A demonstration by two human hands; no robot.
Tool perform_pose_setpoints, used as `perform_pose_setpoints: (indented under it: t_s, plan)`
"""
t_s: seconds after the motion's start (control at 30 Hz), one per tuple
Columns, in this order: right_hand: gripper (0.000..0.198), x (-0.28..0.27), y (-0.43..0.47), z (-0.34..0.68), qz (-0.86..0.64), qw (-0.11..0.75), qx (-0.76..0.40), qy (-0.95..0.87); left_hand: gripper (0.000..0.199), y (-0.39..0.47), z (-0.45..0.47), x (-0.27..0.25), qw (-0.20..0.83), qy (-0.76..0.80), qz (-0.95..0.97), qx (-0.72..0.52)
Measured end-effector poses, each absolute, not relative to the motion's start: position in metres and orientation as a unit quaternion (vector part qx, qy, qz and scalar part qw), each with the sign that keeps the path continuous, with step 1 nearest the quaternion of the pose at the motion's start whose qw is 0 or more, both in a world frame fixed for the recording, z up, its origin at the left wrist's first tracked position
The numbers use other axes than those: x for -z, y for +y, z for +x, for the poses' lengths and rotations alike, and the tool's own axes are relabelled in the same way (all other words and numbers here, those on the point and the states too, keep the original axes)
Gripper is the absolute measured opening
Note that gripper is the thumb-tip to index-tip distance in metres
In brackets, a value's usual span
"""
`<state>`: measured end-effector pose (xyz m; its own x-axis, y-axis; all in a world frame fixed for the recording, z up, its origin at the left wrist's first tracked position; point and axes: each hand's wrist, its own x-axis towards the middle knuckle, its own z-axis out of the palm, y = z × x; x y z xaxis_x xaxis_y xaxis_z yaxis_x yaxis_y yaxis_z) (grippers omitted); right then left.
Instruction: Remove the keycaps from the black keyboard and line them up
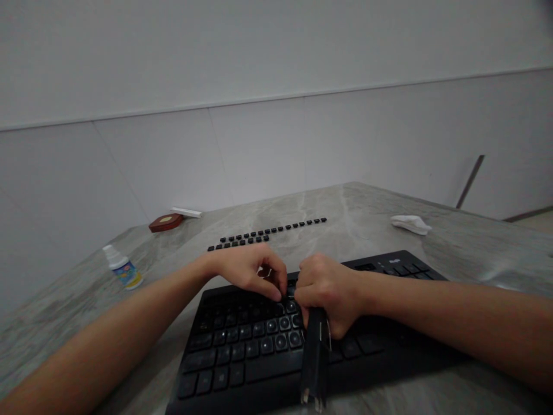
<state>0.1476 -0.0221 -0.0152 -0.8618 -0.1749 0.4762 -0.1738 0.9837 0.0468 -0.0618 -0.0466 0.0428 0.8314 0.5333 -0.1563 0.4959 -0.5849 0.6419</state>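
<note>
A black keyboard (276, 364) lies across the table in front of me, some of its upper keys gone from their places. My right hand (326, 291) is closed in a fist around a long black tool (315, 360) with metal bits at its near end; the tool's far end is hidden by the fist. Beside it, my left hand (254, 270) bends its thumb and fingers together over the keyboard's upper middle keys. Whatever lies between those fingertips is too small to make out. Loose black keycaps (273, 229) stand in two rows on the table beyond the keyboard.
On the left stands a spray bottle (123, 268), tilted in view, with a red-brown box (166, 222) and a thin white object (186, 212) farther back. A folded white cloth (411, 224) lies at the right. A white wall (259, 150) closes off the far side.
</note>
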Motion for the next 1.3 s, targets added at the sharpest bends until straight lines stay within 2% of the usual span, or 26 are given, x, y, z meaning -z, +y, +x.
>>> perform_pose_setpoints:
  t_s: [0.2, 0.47, 0.73, 0.9, 1.13, 1.3]
  plan:
    - [0.012, 0.012, -0.025, 0.148, 0.092, 0.216, 0.076, -0.969, 0.006, -0.054, -0.049, -0.037, 0.330, 0.281, 0.899, -0.066]
    - [0.010, 0.010, -0.023, 0.148, 0.015, 0.171, 0.037, -0.985, 0.004, -0.046, -0.056, -0.034, 0.341, 0.275, 0.896, -0.070]
    - [0.008, 0.001, -0.029, 0.148, -0.007, 0.101, 0.052, -0.994, 0.003, -0.042, -0.054, -0.028, 0.346, 0.275, 0.893, -0.078]
    - [0.012, 0.002, -0.030, 0.149, 0.021, 0.120, 0.087, -0.989, 0.004, -0.043, -0.052, -0.028, 0.360, 0.268, 0.890, -0.080]
    - [0.015, 0.006, -0.027, 0.150, 0.092, 0.212, 0.129, -0.964, 0.007, -0.043, -0.049, -0.026, 0.382, 0.262, 0.882, -0.087]
    - [0.016, 0.005, -0.026, 0.151, 0.105, 0.217, 0.134, -0.961, 0.009, -0.044, -0.048, -0.025, 0.381, 0.257, 0.884, -0.086]
